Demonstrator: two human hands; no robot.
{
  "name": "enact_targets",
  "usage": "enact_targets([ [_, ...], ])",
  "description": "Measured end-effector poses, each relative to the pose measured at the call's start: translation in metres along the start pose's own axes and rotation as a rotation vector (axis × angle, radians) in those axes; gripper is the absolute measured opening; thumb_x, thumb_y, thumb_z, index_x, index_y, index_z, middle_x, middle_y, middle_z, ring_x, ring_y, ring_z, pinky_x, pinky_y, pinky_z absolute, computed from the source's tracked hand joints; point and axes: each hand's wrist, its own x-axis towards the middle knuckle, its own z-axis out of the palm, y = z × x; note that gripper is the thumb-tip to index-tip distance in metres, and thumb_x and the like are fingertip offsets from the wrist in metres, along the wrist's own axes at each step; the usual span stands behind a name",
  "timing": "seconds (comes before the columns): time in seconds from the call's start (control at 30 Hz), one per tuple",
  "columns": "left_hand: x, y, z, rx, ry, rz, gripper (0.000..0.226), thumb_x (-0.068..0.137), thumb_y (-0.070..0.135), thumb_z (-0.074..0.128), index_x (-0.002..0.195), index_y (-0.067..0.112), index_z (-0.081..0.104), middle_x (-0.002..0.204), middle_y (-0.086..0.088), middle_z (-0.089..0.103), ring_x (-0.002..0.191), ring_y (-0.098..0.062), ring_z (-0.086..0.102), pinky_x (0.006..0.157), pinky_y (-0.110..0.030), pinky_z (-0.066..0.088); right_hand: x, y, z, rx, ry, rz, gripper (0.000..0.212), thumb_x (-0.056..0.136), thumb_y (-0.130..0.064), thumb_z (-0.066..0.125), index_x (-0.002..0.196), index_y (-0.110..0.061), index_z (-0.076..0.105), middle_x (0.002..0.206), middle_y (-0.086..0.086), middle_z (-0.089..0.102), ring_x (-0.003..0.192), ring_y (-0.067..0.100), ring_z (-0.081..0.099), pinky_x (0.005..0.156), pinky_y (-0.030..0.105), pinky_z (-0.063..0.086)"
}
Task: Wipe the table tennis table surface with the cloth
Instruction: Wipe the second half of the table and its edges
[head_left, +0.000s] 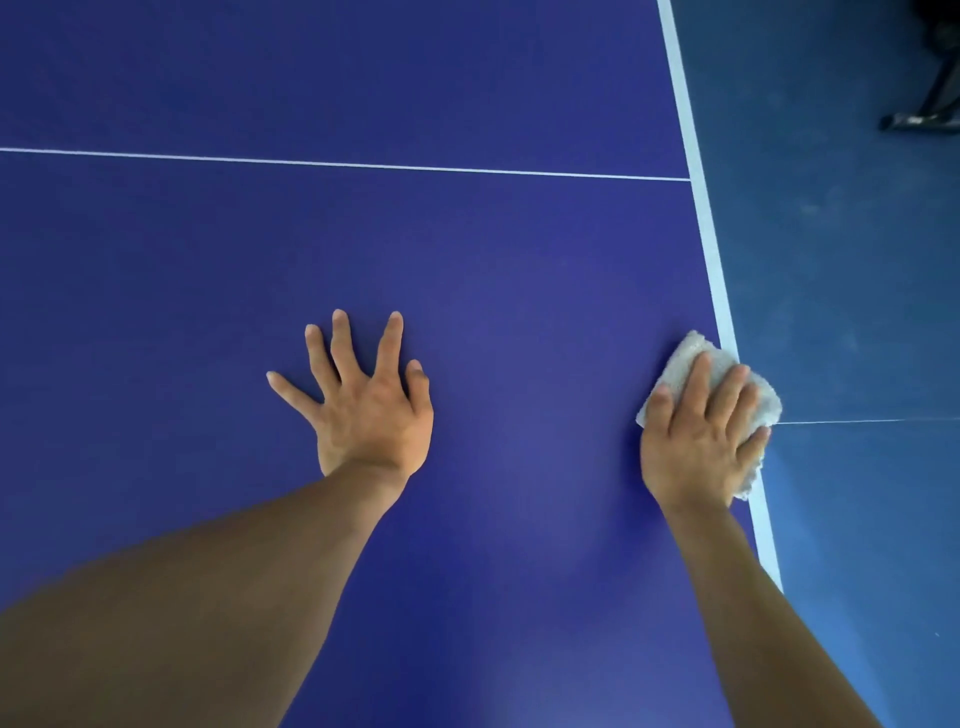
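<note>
The blue table tennis table (493, 270) fills most of the view, with a thin white centre line across it and a white band along its right edge. A folded white cloth (691, 358) lies on that right edge, partly overhanging it. My right hand (701, 441) presses flat on the cloth with straight fingers. My left hand (371, 405) rests on the bare table surface to the left, fingers spread wide, holding nothing.
Beyond the table's right edge lies a blue floor (857, 260) with a thin white line. A dark object with a metal foot (924, 104) stands on the floor at the top right.
</note>
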Motion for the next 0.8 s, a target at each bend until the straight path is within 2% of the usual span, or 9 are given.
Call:
enact_targets([
  [0.07,0.0,0.0,0.0,-0.001,0.002,0.006,0.058,0.104,0.052,0.02,0.161,0.043,0.015,0.171,-0.011,0.004,0.158,-0.035,-0.007,0.116,-0.078,-0.005,-0.006,-0.022,0.007,0.001,-0.026,0.024,0.069,0.104,-0.048,0.014,0.167,-0.021,0.011,0.173,0.015,0.001,0.16,0.034,-0.002,0.123,0.066,0.002],
  [0.1,0.0,0.001,0.0,-0.003,0.005,0.012,0.058,0.104,0.053,0.02,0.161,0.042,0.015,0.171,-0.011,0.004,0.158,-0.035,-0.007,0.115,-0.078,-0.005,-0.011,-0.034,0.012,-0.007,-0.042,-0.035,0.066,0.106,-0.047,0.015,0.167,-0.023,0.009,0.174,0.014,-0.001,0.16,0.033,-0.004,0.124,0.065,0.0],
  [0.2,-0.001,0.0,-0.001,-0.007,0.007,0.014,0.057,0.104,0.053,0.02,0.16,0.042,0.016,0.171,-0.011,0.005,0.159,-0.035,-0.007,0.115,-0.078,-0.005,-0.05,-0.049,0.023,-0.101,-0.076,-0.42,0.066,0.106,-0.052,0.012,0.167,-0.027,0.008,0.174,0.01,0.001,0.161,0.031,-0.001,0.126,0.061,-0.001],
  [0.27,-0.002,-0.001,-0.002,-0.017,0.02,0.014,0.056,0.105,0.053,0.024,0.16,0.041,0.02,0.171,-0.011,0.007,0.159,-0.034,-0.005,0.116,-0.077,-0.005,-0.086,-0.026,0.026,-0.105,-0.072,-0.576,0.065,0.107,-0.053,0.015,0.167,-0.026,0.015,0.174,0.01,0.008,0.161,0.031,0.006,0.127,0.06,0.006],
  [0.37,-0.005,-0.003,-0.002,-0.088,0.072,0.028,0.054,0.104,0.05,0.033,0.157,0.04,0.029,0.17,-0.008,0.016,0.159,-0.033,0.002,0.117,-0.075,-0.006,-0.144,0.049,0.028,-0.076,-0.013,-0.515,0.063,0.108,-0.052,0.023,0.164,-0.025,0.027,0.172,0.012,0.017,0.159,0.033,0.016,0.125,0.062,0.016],
  [0.5,-0.016,-0.007,-0.008,-0.271,0.13,0.106,0.049,0.104,0.04,0.044,0.152,0.035,0.044,0.161,-0.003,0.037,0.156,-0.025,0.021,0.123,-0.068,-0.005,-0.227,0.161,0.026,-0.128,0.072,-0.415,0.062,0.108,-0.053,0.022,0.16,-0.022,0.034,0.167,0.018,0.03,0.154,0.039,0.028,0.12,0.066,0.026],
  [0.63,-0.055,-0.004,-0.007,-0.271,0.159,0.156,0.043,0.104,0.036,0.048,0.145,0.028,0.055,0.157,-0.007,0.042,0.153,-0.028,0.025,0.124,-0.066,0.0,-0.274,0.223,0.018,-0.102,0.129,-0.308,0.06,0.108,-0.054,0.019,0.15,-0.019,0.044,0.157,0.022,0.044,0.145,0.04,0.038,0.113,0.067,0.033],
  [0.7,-0.102,0.009,0.001,-0.247,0.134,0.244,0.042,0.102,0.035,0.05,0.143,0.027,0.057,0.156,-0.008,0.042,0.153,-0.03,0.026,0.124,-0.066,0.0,-0.29,0.245,0.014,-0.108,0.128,-0.333,0.058,0.108,-0.052,0.021,0.15,-0.019,0.043,0.157,0.023,0.044,0.145,0.04,0.037,0.114,0.066,0.032],
  [0.8,-0.189,0.043,0.022,-0.245,0.082,0.472,0.039,0.099,0.033,0.052,0.136,0.026,0.061,0.154,-0.007,0.045,0.152,-0.031,0.029,0.124,-0.066,0.001,-0.31,0.276,0.012,-0.084,0.075,-0.407,0.058,0.107,-0.05,0.025,0.154,-0.021,0.041,0.161,0.021,0.039,0.148,0.04,0.037,0.116,0.065,0.032],
])
